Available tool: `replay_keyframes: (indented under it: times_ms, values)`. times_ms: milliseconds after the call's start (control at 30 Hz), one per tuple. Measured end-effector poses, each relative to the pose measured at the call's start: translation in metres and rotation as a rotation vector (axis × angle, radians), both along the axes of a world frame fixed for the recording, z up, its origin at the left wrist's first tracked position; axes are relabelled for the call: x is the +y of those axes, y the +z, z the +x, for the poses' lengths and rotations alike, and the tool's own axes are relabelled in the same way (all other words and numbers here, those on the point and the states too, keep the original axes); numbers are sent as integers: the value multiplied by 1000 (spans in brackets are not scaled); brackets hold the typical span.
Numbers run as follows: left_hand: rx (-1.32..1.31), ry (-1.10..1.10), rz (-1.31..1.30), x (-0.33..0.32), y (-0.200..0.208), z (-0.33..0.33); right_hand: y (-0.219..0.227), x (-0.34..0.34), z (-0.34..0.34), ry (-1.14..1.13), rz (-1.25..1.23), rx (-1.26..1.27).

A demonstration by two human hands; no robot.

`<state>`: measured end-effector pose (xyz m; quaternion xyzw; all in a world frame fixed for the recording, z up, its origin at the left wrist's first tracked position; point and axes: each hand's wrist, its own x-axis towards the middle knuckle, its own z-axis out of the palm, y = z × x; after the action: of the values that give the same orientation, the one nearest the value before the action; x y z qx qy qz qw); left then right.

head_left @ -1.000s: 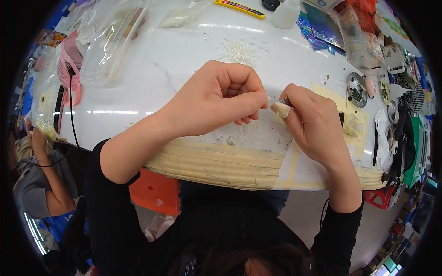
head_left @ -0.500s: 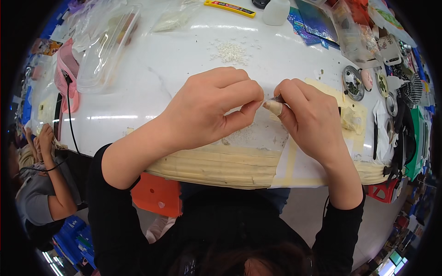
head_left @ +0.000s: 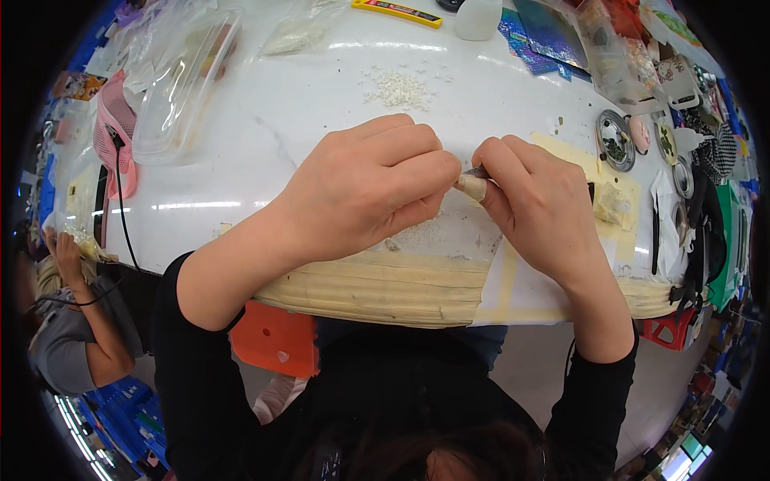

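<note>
My left hand (head_left: 361,188) is closed in a pinch above the white table (head_left: 273,136). Whatever its fingertips hold is too small to make out. Opposite it, my right hand (head_left: 545,200) grips a small dark metal blade (head_left: 479,171) between thumb and forefinger. Tan tape (head_left: 472,187) wraps the right thumb's tip. The two hands' fingertips meet or nearly meet. Beyond them lies a loose pile of small white pieces (head_left: 399,90). Fine white crumbs (head_left: 417,235) are scattered on the tabletop beneath the hands.
Masking tape (head_left: 377,290) covers the near table edge. Clear plastic boxes (head_left: 188,96) and a pink mesh pouch (head_left: 116,132) sit left. Round metal tins (head_left: 615,140) stand right. A white bottle (head_left: 479,20) is at the back. Another person's arm (head_left: 100,321) shows far left.
My left fingers have curled and tilted a little against the blade. My right hand has shifted slightly left. The other person's hand at far left has lowered.
</note>
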<state>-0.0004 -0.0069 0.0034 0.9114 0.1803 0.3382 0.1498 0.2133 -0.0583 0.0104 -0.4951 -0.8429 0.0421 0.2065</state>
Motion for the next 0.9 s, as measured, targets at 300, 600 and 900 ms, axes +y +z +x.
replay_keyframes:
  times_ms: [300, 600, 900]
  values:
    - [27, -7, 51, 1, 0, 0, -1, 1, -1, 17, 71, -22]
    - [16, -23, -57, 1, 1, -1, 1, 0, -1, 31, 99, -47]
    - [-13, -30, -206, 0, 3, 0, 1, 0, -1, 38, 97, -64]
